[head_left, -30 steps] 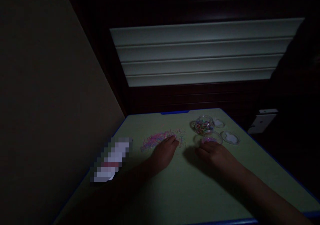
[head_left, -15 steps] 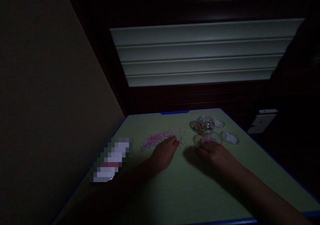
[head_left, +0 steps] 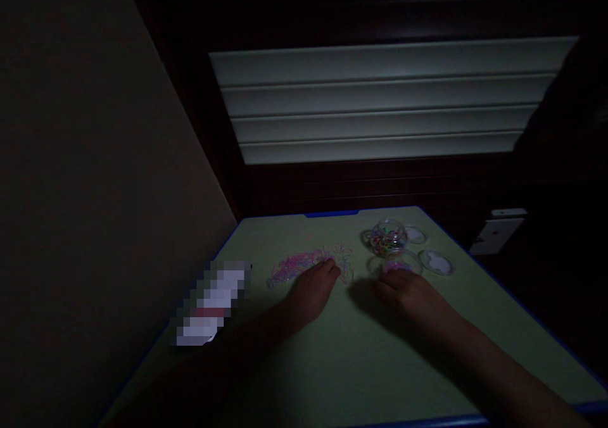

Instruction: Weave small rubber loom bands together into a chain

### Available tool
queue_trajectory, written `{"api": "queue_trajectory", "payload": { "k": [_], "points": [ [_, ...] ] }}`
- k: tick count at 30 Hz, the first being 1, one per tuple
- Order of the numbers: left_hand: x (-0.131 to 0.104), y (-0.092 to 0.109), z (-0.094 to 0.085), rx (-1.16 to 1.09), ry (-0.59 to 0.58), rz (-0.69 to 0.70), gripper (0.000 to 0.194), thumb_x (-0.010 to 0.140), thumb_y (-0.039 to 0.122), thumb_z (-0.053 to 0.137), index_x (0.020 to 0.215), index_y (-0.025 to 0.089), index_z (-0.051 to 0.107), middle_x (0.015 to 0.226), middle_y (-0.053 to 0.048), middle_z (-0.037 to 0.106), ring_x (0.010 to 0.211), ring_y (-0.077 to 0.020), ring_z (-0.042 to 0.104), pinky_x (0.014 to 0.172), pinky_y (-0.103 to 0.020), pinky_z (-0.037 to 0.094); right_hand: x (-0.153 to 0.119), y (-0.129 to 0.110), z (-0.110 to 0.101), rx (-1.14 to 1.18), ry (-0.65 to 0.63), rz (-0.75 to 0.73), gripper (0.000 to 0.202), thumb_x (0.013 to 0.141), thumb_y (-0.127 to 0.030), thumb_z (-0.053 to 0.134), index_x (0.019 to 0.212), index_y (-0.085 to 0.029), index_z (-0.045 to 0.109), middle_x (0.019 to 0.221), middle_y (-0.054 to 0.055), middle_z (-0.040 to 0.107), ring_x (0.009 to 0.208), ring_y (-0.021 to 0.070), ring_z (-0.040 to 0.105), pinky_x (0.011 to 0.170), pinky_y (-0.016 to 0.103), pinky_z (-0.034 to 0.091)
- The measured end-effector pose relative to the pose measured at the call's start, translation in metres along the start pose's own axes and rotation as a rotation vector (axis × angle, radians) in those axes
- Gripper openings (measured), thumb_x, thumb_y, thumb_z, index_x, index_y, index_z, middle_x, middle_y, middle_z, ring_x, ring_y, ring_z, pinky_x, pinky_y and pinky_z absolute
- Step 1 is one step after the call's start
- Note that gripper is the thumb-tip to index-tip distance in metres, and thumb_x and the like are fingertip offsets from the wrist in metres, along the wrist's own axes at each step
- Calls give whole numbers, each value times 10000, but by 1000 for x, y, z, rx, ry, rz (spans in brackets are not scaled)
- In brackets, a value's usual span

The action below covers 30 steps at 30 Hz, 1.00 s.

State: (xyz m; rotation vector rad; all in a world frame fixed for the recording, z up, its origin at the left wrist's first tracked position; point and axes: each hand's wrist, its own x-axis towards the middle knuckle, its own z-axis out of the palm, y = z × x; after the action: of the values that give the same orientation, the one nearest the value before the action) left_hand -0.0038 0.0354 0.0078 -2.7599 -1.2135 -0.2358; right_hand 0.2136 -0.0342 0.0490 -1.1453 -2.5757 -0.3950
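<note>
A loose pile of small rubber bands (head_left: 294,266), mostly pink and purple, is spread over the table. My left hand (head_left: 314,287) rests at the pile's right end with its fingers bent and pressed together; what lies under the fingertips is hidden. Just in front of a clear round container (head_left: 418,261) with pink and purple bands inside, my right hand (head_left: 403,290) is closed in a pinch. The dark picture does not show what its fingers hold. Behind that container stands a clear jar (head_left: 388,235) of multicoloured bands.
Two clear round lids with white labels, a nearer lid (head_left: 437,263) and a farther lid (head_left: 415,235), lie right of the containers. A blurred-out flat object (head_left: 213,304) is at the table's left. The pale green table (head_left: 361,365) has a blue edge; white boxes (head_left: 498,235) stand beyond it.
My right hand has shifted very slightly to the right. The left hand and the containers look the same.
</note>
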Motion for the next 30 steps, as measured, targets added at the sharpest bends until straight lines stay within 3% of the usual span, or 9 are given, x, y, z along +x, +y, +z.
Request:
{"api": "queue_trajectory", "payload": {
  "k": [30],
  "points": [
    [-3,-3,1,60,-67,76,253,844,55,371,1048,166,472,1079,-77,492,952,-179,515,823,-293,444,0,2,3,-5,-41,16,82,802,-94,544,820,-161,587,739,25,575,693,154,510,652,270,342]
  ]
}}
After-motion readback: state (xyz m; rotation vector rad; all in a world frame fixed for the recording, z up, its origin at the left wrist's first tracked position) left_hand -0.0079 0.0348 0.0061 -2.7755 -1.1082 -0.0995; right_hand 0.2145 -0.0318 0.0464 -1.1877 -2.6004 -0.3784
